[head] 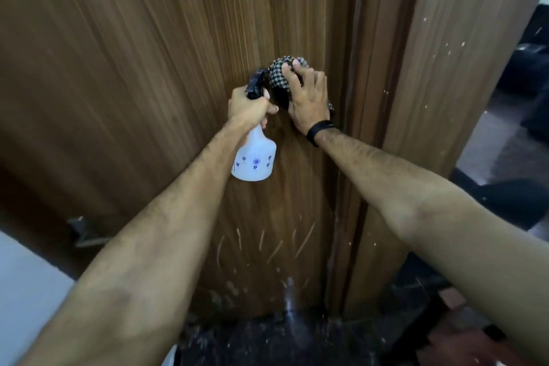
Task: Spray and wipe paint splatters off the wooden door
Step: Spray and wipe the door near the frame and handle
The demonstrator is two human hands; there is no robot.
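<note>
Your right hand point(307, 98) presses the cloth point(279, 74) flat on the door point(148, 68), your left hand point(249, 107) grips the bottle point(255, 157) just left of it, and the paint marks point(267, 244) lie far below both.

The brown wooden door point(148, 68) stands upright, pale paint streaks point(267, 244) low on it, a checked cloth point(279, 74) bunched against its face beside a white flower-printed spray bottle point(255, 157) with a black trigger head
</note>
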